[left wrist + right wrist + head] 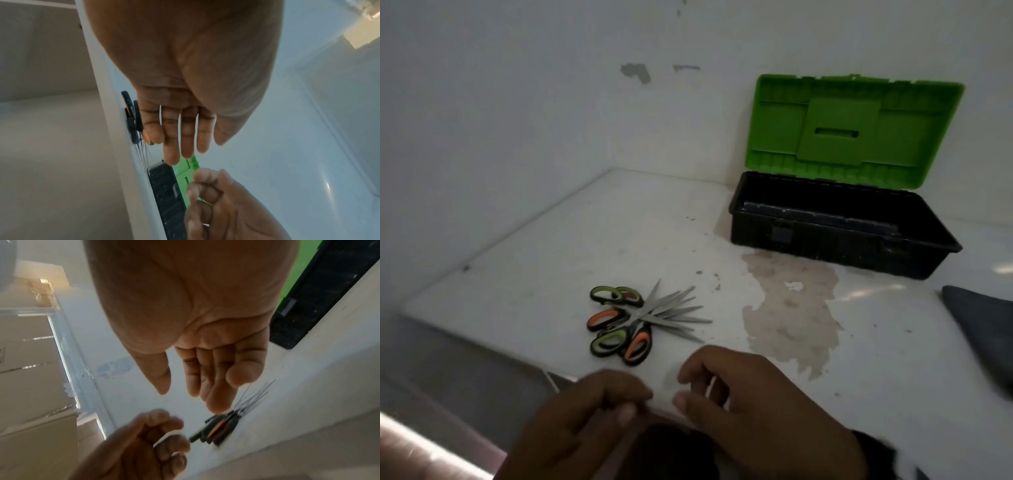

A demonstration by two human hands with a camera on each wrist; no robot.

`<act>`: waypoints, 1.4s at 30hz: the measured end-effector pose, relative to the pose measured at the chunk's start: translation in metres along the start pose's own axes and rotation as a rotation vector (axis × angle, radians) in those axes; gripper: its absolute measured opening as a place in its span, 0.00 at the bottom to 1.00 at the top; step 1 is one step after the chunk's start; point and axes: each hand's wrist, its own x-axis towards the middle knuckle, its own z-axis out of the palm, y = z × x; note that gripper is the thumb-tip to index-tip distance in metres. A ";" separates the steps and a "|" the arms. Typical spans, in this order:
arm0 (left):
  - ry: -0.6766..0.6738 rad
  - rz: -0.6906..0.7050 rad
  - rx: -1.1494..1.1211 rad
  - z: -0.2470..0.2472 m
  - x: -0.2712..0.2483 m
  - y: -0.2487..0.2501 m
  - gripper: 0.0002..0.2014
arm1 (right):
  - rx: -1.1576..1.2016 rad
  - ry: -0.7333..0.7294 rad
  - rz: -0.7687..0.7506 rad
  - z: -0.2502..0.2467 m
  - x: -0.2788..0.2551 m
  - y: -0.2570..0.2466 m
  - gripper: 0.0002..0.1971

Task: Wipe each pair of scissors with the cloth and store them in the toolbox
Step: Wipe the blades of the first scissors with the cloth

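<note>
Several pairs of scissors [633,320] with green and orange handles lie in a fanned pile on the white table [544,270]; they also show as scissors [133,120] and scissors [222,426] in the wrist views. A black toolbox [839,226] stands at the back right with its green lid [856,130] raised. A dark grey cloth [983,329] lies at the right edge. My left hand [633,404] and right hand [685,387] hover close together just in front of the pile, fingers relaxed, holding nothing. The left hand [185,146] and the right hand [197,394] have empty palms.
A brownish worn patch [791,308] marks the tabletop between the scissors and the toolbox. White walls close the back and left sides. The table's near edge [482,346] runs diagonally just left of my hands.
</note>
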 end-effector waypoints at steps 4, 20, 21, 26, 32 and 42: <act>0.123 -0.041 -0.031 0.020 0.005 0.015 0.05 | -0.113 0.134 -0.056 0.035 0.028 -0.013 0.10; 0.404 -0.289 -0.117 0.019 0.020 -0.022 0.08 | -0.545 0.361 -0.176 0.083 0.088 -0.032 0.08; 0.400 -0.290 -0.119 0.018 0.022 -0.023 0.08 | -0.547 0.367 -0.188 0.084 0.089 -0.031 0.07; 0.355 -0.277 -0.152 0.014 0.030 -0.022 0.08 | -0.550 0.436 -0.217 0.079 0.089 -0.022 0.09; 0.294 -0.299 -0.360 0.018 0.045 -0.002 0.10 | -0.444 0.575 -0.388 0.057 0.075 -0.009 0.12; 0.074 -0.360 -0.655 0.062 0.081 0.064 0.18 | -0.540 0.603 -0.553 -0.021 0.002 0.010 0.11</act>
